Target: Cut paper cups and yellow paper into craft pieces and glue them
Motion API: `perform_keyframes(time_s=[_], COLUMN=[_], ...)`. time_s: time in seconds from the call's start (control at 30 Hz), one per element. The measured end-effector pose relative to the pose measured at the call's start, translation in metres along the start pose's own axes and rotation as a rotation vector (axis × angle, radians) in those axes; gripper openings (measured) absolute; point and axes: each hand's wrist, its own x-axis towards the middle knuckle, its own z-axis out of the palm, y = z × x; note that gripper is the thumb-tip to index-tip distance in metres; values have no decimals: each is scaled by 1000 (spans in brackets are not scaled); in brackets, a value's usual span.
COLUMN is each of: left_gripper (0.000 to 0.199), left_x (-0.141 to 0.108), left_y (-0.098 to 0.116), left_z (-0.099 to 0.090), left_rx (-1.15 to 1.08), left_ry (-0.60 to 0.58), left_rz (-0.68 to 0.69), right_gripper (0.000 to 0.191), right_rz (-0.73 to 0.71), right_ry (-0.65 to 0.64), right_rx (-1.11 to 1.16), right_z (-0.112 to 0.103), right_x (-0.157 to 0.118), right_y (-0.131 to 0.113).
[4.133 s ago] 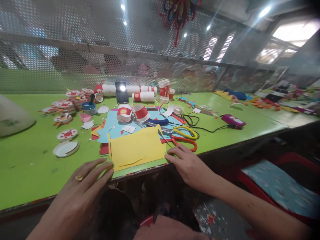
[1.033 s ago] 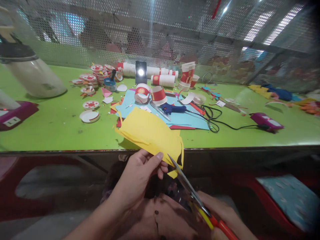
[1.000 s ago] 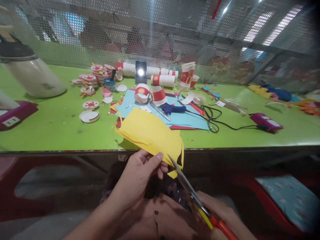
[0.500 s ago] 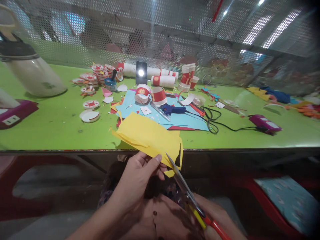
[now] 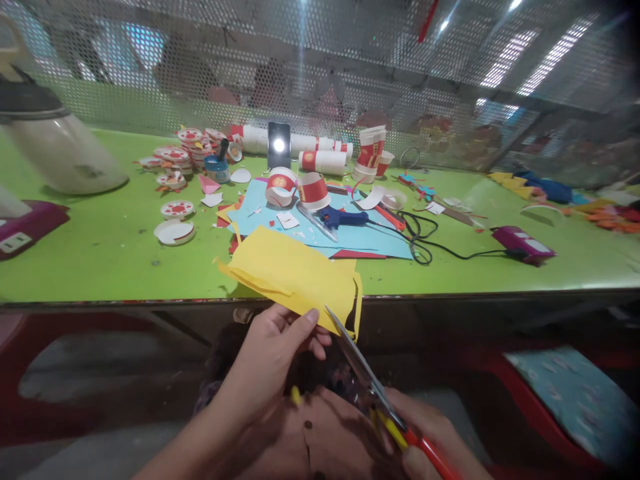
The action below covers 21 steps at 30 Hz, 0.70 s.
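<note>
Yellow paper (image 5: 295, 270) is pinched at its lower edge between the thumb and fingers of my left hand (image 5: 287, 340), over the table's front edge. My right hand (image 5: 430, 427) grips scissors (image 5: 367, 377) with red and yellow handles. The scissors' tips lie at the paper's lower right part, just right of my left thumb. A narrow strip of the paper hangs along its right side. Below my left hand, a small yellow scrap (image 5: 296, 395) shows in front of the pink clothing.
On the green table (image 5: 115, 267) are a blue glue gun (image 5: 345, 217) with a black cable, paper cups (image 5: 313, 192), light blue sheets (image 5: 390, 247), a lit phone (image 5: 279, 145) and a kettle (image 5: 60, 147). A red stool (image 5: 535, 400) stands lower right.
The small yellow piece at the paper's lower right corner has come away, and a yellow scrap now shows lower down. The whole view has shifted slightly.
</note>
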Motion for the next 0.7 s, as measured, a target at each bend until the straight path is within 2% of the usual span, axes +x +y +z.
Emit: perform_keyframes(time_s=[0.2,0.4,0.7], left_gripper=[20,20,19], left_x=[2,3,3], left_y=[-2,-3,-3], left_z=[-3,-4,-5], left_rx=[-2,-11,-22], left_ry=[-13,-19,-19], left_rz=[-8,-13,-38], right_gripper=[59,54,52], right_rz=[-7,0,6], right_ry=[15,33,28], right_rx=[-59,-22,14], right_z=[1,-1,0], right_x=[-2,0,0], right_y=[-10,-17,-7])
